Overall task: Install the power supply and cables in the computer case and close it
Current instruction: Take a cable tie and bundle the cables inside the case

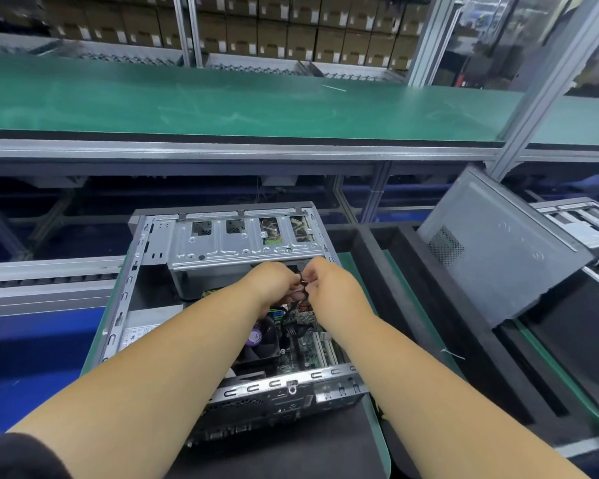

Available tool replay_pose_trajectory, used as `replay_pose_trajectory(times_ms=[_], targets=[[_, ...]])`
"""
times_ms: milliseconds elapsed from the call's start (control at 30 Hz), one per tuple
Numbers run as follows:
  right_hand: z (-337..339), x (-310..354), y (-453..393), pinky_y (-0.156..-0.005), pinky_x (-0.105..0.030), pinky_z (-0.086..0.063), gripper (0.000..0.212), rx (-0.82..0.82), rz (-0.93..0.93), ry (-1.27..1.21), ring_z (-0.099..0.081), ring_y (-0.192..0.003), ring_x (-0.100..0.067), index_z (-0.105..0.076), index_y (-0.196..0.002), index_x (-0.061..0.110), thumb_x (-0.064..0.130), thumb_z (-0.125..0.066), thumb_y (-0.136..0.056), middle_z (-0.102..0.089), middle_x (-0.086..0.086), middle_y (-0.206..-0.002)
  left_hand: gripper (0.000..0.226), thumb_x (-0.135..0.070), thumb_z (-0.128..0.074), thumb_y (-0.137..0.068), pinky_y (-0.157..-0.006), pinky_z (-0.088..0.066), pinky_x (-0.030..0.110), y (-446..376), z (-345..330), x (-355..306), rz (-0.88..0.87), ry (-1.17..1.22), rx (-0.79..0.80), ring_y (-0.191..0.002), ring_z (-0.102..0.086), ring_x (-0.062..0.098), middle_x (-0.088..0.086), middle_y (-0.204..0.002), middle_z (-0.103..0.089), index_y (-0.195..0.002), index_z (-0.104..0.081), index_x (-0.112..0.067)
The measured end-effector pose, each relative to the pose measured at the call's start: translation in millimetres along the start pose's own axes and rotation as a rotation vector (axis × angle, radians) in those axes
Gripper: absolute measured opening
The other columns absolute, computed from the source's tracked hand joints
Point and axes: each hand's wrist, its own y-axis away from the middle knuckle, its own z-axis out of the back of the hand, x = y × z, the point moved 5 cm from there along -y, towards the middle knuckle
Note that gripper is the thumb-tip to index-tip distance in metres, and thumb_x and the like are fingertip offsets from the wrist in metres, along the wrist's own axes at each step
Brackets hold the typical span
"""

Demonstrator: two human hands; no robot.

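Observation:
An open grey computer case [137, 267] lies on its side on a green-edged pallet in front of me. Its drive cage [246, 242] spans the far end and the motherboard [308, 344] with a black CPU fan [263, 340] shows below. The power supply [142, 335] with a white label sits in the case's left side. My left hand [274, 281] and my right hand [329, 288] meet just under the drive cage, both pinching a small black cable [303, 283] between their fingertips. My forearms hide much of the case's inside.
A grey side panel [498, 250] leans tilted on a black foam tray [440, 326] to the right. Another open case [581, 223] stands at far right. A green workbench shelf [242, 105] runs across above, with stacked cardboard boxes behind it. A roller rail [45, 274] runs at left.

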Motion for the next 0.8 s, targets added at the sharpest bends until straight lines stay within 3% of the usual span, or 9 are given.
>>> replay_pose_trajectory(times_ms=[100, 200, 333, 433, 567, 633, 800], targets=[[3.6, -1.8, -13.2, -0.081, -0.037, -0.052, 0.015, 0.031, 0.04, 0.052, -0.062, -0.092, -0.024, -0.065, -0.101, 0.02, 0.011, -0.057, -0.093, -0.067, -0.004, -0.102, 0.015, -0.007, -0.052, -0.095, -0.072, -0.047, 0.028, 2.3, -0.2, 1.2, -0.027, 0.032, 0.039, -0.088, -0.067, 0.021, 0.016, -0.099, -0.073, -0.1, -0.064, 0.0], [1.4, -0.6, -26.4, -0.083, -0.033, -0.052, 0.016, 0.168, 0.036, 0.116, -0.065, -0.093, -0.025, -0.071, -0.106, 0.019, 0.019, -0.059, -0.096, -0.071, -0.005, -0.101, 0.013, -0.002, -0.049, -0.094, -0.063, -0.05, 0.021, 4.8, 3.8, 1.3, -0.029, 0.1, 0.053, -0.081, -0.069, 0.017, 0.011, -0.091, -0.07, -0.091, -0.062, -0.004], [2.8, -2.2, -23.9, -0.078, -0.03, -0.051, 0.01, 0.084, 0.122, 0.005, -0.063, -0.084, -0.016, -0.073, -0.095, 0.023, 0.02, -0.064, -0.092, -0.068, 0.005, -0.091, 0.022, 0.011, -0.044, -0.092, -0.063, -0.054, 0.02, 2.6, 22.1, 4.2, -0.029, 0.058, 0.011, -0.077, -0.069, 0.016, 0.018, -0.095, -0.07, -0.094, -0.06, -0.003], [-0.6, -4.3, -21.0, -0.074, -0.03, -0.049, 0.008, 0.062, 0.17, -0.021, -0.056, -0.08, -0.012, -0.068, -0.089, 0.027, 0.022, -0.063, -0.093, -0.06, 0.011, -0.087, 0.02, 0.011, -0.047, -0.092, -0.068, -0.053, 0.024, 1.6, 33.3, 6.5, -0.079, -0.054, -0.036, -0.072, -0.067, 0.017, 0.015, -0.081, -0.071, -0.09, -0.061, -0.003], [-3.0, -8.7, -22.4, -0.075, -0.033, -0.053, 0.009, 0.059, 0.14, -0.114, -0.06, -0.08, -0.006, -0.067, -0.086, 0.03, 0.023, -0.063, -0.091, -0.066, 0.014, -0.083, 0.016, 0.004, -0.05, -0.093, -0.056, -0.049, 0.021, 4.3, 37.2, 13.7, -0.142, -0.132, -0.068, -0.061, -0.063, 0.013, 0.009, -0.075, -0.071, -0.089, -0.063, -0.006], [-3.5, -10.3, -22.9, -0.077, -0.033, -0.054, 0.009, 0.062, 0.133, -0.142, -0.061, -0.081, -0.005, -0.069, -0.087, 0.03, 0.023, -0.064, -0.09, -0.067, 0.014, -0.084, 0.014, 0.0, -0.054, -0.093, -0.055, -0.048, 0.018, 5.7, 38.2, 16.9, -0.178, -0.086, -0.062, -0.06, -0.063, 0.011, 0.007, -0.075, -0.071, -0.09, -0.064, -0.007], [-1.6, -13.4, -25.5, -0.074, -0.031, -0.054, 0.011, 0.029, 0.126, -0.203, -0.061, -0.074, -0.004, -0.071, -0.084, 0.032, 0.023, -0.068, -0.088, -0.069, 0.013, -0.079, 0.022, -0.002, -0.046, -0.099, -0.069, -0.056, 0.019, 5.6, 35.4, 16.4, -0.23, 0.181, 0.054, -0.071, -0.069, 0.012, 0.008, -0.082, -0.074, -0.095, -0.067, -0.005]])
